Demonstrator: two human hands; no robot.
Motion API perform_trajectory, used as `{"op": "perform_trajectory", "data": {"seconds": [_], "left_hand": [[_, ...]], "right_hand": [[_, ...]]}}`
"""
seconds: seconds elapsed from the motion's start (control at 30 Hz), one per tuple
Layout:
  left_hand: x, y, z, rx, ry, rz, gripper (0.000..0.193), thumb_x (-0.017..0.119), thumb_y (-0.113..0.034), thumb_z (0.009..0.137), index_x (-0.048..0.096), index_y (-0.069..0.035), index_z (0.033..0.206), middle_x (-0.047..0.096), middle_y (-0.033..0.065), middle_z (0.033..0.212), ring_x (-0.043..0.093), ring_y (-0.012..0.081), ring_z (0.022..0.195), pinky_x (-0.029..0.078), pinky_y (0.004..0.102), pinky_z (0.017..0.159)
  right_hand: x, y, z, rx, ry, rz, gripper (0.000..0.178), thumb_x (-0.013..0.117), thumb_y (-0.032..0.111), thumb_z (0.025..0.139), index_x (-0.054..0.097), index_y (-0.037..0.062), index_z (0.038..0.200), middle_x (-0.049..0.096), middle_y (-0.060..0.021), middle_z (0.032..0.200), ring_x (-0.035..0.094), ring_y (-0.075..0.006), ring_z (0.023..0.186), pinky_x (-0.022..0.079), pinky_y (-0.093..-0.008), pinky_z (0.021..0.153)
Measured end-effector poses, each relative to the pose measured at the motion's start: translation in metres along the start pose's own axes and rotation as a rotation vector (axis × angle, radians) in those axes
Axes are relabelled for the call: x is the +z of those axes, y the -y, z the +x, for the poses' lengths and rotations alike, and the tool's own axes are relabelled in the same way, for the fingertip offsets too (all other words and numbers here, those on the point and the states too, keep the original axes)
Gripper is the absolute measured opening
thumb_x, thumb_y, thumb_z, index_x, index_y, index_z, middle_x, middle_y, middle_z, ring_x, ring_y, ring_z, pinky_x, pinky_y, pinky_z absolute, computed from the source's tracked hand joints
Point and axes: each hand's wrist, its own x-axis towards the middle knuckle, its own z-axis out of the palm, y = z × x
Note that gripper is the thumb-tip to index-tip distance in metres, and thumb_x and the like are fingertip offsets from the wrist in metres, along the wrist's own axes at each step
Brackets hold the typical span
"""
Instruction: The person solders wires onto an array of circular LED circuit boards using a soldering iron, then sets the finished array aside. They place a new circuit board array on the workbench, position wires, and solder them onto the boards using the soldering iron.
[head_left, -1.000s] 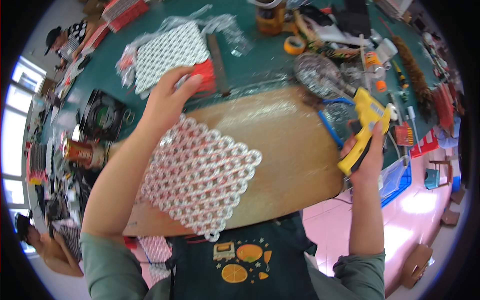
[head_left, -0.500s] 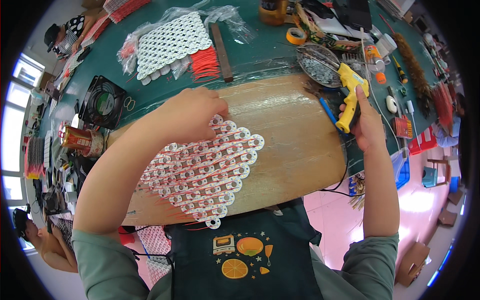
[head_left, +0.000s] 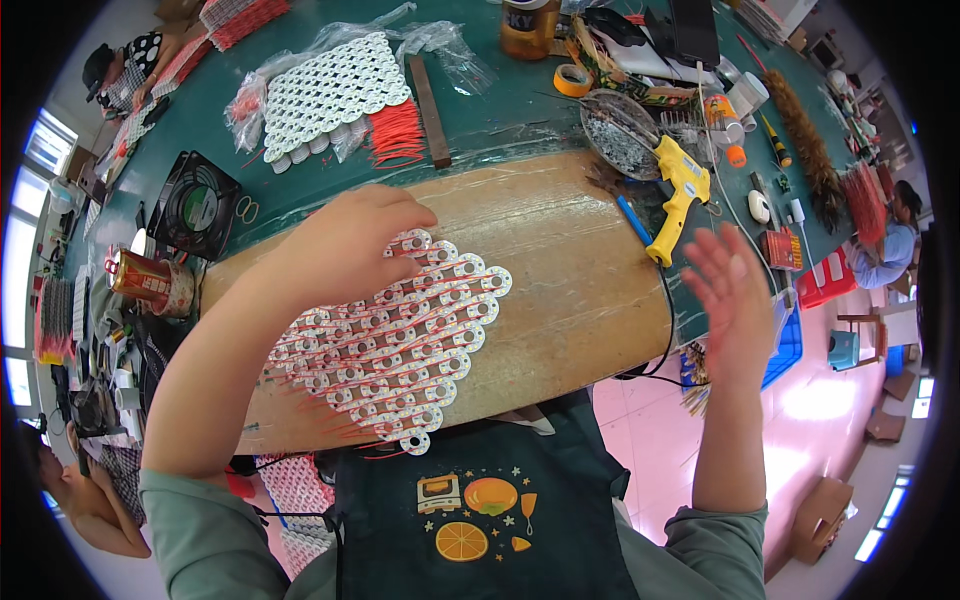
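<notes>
Two hands are free of tools: the left hand presses flat on the disc mat lying on the wooden board. The right hand hovers open and empty off the board's right edge, and the yellow glue gun lies set down at the board's upper right corner; wiring looks largely done.

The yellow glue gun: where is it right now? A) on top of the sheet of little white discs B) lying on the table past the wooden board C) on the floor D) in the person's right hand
B: the yellow glue gun lies on the green table beyond the wooden board, while the right hand is open and empty.
</notes>
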Motion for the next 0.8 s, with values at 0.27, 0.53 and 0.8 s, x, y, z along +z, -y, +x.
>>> {"op": "perform_trajectory", "data": {"seconds": [0.27, 0.53, 0.8], "left_hand": [[0.037, -0.027, -0.094, 0.049, -0.377, 0.055, 0.069, 0.079, -0.046, 0.077, 0.058, -0.012, 0.133, 0.048, 0.0193, 0.144, 0.042, 0.0426, 0.136, 0.032, 0.0557, 0.114], [0.075, -0.026, -0.129, -0.061, -0.205, 0.022, 0.078, 0.072, -0.059, 0.079, 0.052, -0.014, 0.140, 0.036, 0.0196, 0.154, 0.029, 0.0430, 0.145, 0.022, 0.0585, 0.118], [0.073, -0.019, -0.122, -0.012, -0.306, -0.029, 0.081, 0.074, -0.058, 0.077, 0.051, -0.014, 0.142, 0.036, 0.0199, 0.154, 0.030, 0.0428, 0.144, 0.023, 0.0591, 0.118]], "right_hand": [[0.076, -0.009, -0.019, 0.617, 0.643, 0.256, 0.074, 0.056, 0.043, 0.100, 0.029, -0.0003, 0.152, 0.047, -0.0211, 0.146, 0.063, -0.0261, 0.110, 0.053, -0.0387, 0.085], [0.097, -0.002, -0.007, 0.791, 0.696, 0.280, 0.075, 0.057, 0.047, 0.098, 0.030, 0.0015, 0.151, 0.045, -0.0181, 0.145, 0.064, -0.0226, 0.098, 0.054, -0.0381, 0.078], [0.135, -0.012, -0.009, 0.711, 0.607, 0.052, 0.021, 0.065, 0.028, 0.097, 0.067, 0.0078, 0.103, 0.063, 0.0030, 0.082, 0.055, -0.0056, 0.065, 0.047, -0.0233, 0.058]]}}
